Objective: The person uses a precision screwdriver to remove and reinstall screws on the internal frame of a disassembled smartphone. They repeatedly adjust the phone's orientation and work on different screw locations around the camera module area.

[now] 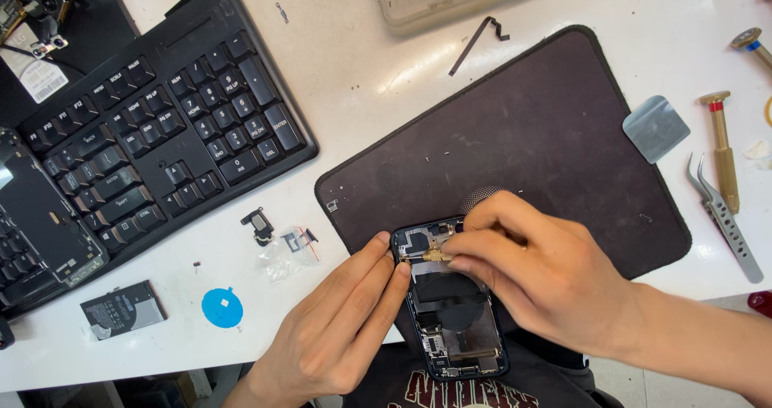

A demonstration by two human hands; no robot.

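Opened phone (450, 311) at the mat's (547, 127) six-o'clock edge. Left hand (338, 328), fingers extended, braces its nine-o'clock side; right hand (547, 271) pinches a brass screwdriver (437, 255) onto the phone's upper interior for control.

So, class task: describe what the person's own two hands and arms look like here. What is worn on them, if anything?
Both hands are bare: no gloves, rings or watch show on the left hand or the right hand. No sleeve shows on either forearm in view. The fingers have short, plain nails.
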